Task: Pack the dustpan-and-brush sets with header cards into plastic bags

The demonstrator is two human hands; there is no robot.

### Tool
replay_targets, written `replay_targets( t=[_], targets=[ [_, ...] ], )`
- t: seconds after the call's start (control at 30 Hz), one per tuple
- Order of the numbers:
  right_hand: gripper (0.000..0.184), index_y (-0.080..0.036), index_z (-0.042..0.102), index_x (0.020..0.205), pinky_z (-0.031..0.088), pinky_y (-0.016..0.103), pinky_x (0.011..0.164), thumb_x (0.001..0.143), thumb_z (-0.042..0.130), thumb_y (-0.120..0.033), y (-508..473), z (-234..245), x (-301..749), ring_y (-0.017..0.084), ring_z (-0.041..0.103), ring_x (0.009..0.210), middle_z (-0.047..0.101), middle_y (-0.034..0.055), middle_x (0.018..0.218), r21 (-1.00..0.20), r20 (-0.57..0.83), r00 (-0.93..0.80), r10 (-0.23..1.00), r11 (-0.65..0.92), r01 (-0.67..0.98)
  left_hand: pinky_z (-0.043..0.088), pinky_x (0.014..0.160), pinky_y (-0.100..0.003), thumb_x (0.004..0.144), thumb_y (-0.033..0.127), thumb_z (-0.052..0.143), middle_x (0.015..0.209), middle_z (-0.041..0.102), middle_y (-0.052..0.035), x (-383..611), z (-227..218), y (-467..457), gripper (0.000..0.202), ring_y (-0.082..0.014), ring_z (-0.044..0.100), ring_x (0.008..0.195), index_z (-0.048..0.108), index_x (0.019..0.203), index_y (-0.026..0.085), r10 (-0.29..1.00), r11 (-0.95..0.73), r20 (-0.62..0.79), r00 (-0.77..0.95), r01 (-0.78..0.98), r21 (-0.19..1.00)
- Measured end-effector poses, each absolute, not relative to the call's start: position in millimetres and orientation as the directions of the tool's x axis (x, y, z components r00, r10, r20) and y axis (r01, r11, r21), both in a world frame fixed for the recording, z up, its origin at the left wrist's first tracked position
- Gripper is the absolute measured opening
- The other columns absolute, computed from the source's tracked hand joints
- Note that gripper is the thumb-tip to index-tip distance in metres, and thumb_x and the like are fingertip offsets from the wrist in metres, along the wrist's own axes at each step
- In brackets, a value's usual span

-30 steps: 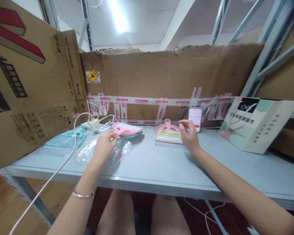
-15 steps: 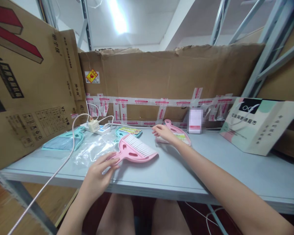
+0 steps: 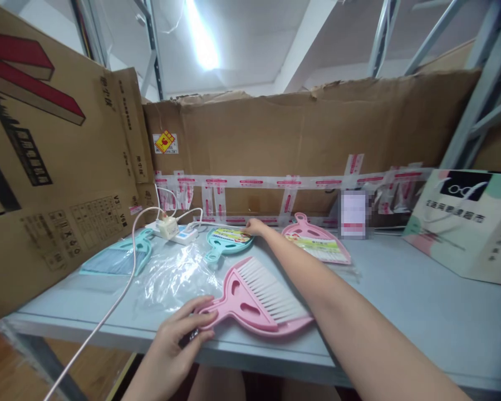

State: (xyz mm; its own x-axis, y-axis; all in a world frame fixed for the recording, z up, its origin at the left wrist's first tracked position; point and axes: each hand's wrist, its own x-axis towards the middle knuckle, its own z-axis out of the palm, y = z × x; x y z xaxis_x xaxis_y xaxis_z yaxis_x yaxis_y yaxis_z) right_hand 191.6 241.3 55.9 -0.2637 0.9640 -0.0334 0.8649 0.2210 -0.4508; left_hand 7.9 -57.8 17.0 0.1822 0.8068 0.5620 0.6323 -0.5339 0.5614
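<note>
My left hand (image 3: 177, 340) is closed round the handle of a pink dustpan (image 3: 250, 312) with a white-bristled brush nested in it, tilted over the table's front edge. My right hand (image 3: 256, 228) reaches across to a teal dustpan-and-brush set (image 3: 225, 242) with a printed label; its fingers are closed at that set's right end, partly hidden by the hand. A second pink dustpan-and-brush set (image 3: 313, 239), labelled, lies right of my right forearm. Clear plastic wrapping (image 3: 171, 278) lies left of the teal set.
Another teal dustpan (image 3: 117, 256) lies at the left, crossed by a white cable (image 3: 123, 284). A power strip (image 3: 183, 236) with a plug sits behind. A phone-like screen (image 3: 354, 214) and a paper bag (image 3: 463, 228) stand at the right; cardboard boxes (image 3: 87, 167) wall the table (image 3: 401, 312).
My right hand has moved left from the labelled pink set to the teal one. My left hand has brought the held pink dustpan nearer. The view has shifted slightly.
</note>
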Motion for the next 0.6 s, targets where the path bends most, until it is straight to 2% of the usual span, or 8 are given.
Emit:
replay_targets(
  t=[0.2, 0.6],
  targets=[
    [0.03, -0.016, 0.055, 0.112, 0.05, 0.039, 0.081, 0.088, 0.053, -0.033, 261, 52, 183, 0.019, 0.058, 0.096, 0.057, 0.0074, 0.113, -0.428, -0.151, -0.262, 0.953, 0.176, 0.887, 0.053, 0.086, -0.029, 0.082, 0.023, 0.057, 0.115, 0.065, -0.004, 6, 12, -56, 0.023, -0.0197, 0.062, 0.105, 0.069, 0.1, 0.032, 0.797, -0.551, 0.575, 0.186, 0.612, 0.567],
    [0.028, -0.016, 0.055, 0.112, 0.052, 0.036, 0.077, 0.089, 0.052, -0.033, 250, 58, 187, 0.017, 0.059, 0.09, 0.058, 0.0072, 0.11, -0.513, -0.184, -0.184, 0.966, 0.065, 0.856, 0.053, 0.087, -0.032, 0.084, 0.024, 0.054, 0.118, 0.063, -0.0044, 6, 11, -56, 0.024, -0.0207, 0.062, 0.106, 0.069, 0.1, 0.031, 0.82, -0.518, 0.546, 0.173, 0.63, 0.578]
  ],
)
